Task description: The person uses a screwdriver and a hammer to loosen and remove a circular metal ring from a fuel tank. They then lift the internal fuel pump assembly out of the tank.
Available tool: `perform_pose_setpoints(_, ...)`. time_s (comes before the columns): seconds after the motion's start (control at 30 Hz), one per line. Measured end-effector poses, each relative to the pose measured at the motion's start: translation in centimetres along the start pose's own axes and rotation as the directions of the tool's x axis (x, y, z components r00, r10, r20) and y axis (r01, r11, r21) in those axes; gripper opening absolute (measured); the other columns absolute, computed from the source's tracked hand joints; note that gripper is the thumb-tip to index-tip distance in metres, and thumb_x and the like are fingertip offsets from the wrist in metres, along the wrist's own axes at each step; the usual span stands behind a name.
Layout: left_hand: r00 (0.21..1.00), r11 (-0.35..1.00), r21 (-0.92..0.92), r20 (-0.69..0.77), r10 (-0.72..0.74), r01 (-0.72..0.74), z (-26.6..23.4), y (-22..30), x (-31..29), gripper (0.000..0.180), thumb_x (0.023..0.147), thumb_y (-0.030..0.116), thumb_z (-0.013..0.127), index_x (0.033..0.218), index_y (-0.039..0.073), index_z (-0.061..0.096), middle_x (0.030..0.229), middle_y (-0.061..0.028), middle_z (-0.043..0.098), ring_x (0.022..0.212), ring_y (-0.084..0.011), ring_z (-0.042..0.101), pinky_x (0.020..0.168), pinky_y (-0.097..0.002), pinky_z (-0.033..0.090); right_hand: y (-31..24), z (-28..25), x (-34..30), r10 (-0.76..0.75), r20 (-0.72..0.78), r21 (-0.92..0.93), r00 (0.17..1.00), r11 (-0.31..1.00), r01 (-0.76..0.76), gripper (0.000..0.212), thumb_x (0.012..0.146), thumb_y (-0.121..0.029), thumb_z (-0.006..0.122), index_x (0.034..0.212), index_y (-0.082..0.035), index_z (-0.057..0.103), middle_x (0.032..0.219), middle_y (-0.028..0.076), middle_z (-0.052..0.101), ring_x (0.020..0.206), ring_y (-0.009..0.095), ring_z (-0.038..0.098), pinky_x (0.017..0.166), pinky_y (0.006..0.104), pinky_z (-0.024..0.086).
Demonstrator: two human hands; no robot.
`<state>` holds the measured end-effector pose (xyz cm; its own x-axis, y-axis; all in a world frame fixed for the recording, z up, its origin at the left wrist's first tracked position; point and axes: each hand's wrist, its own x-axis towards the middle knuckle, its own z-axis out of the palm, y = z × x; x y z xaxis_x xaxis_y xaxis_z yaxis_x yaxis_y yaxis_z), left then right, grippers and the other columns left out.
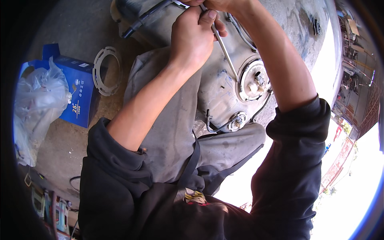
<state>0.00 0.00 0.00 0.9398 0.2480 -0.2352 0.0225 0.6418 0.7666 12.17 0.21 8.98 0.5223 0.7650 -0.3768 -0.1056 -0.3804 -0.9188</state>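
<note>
My left hand (194, 38) is closed round a long, thin metal rod (225, 50), its thumb lying along it. The rod slants down to the rim of a round fuel pump flange (252, 85) on a grey fuel tank (218, 90). Its upper end is hidden at my hands, so I cannot tell whether it has a handle. My right hand (222, 4) is close beside the left at the top edge of the picture, its fingers mostly cut off. On the tank's near end sits a smaller round fitting (237, 121) with a black hose.
My knee and grey trouser leg (160, 116) press close to the tank. Left on the floor are a notched metal lock ring (97, 74), a blue box (84, 102) and a clear plastic bag (36, 108). A black pipe (146, 18) lies across the tank's far left.
</note>
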Motion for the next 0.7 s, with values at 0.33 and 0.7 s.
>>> perform_pose_setpoints(0.33,1.0,0.999,0.043,0.0,-0.001,0.001,0.5,0.5,-0.3,0.018,0.11,0.017,0.048,0.11,0.0,0.056,0.093,-0.008,0.064,0.085,-0.0202,0.07,0.081,-0.0362,0.06,-1.2,0.2,-1.6,-0.007,-0.045,-0.051,0.999,0.999,0.004,0.025,0.096,-0.024,0.053,0.08,-0.005,0.052,0.063,0.001,0.051,0.047,0.009,0.043,0.041,0.0277,0.035)
perform_pose_setpoints(0.7,0.977,0.931,0.303,-0.11,-0.181,0.206,1.7,2.3,-1.1,0.022,0.112,0.014,0.041,0.116,-0.001,0.057,0.099,-0.0112,0.069,0.092,-0.0214,0.073,0.087,-0.0383,0.062,2.9,1.1,1.0,-0.139,-0.094,-0.44,0.986,0.894,0.085,0.035,0.093,-0.027,0.057,0.088,0.007,0.064,0.075,0.021,0.066,0.061,0.028,0.063,0.059,0.0427,0.05)
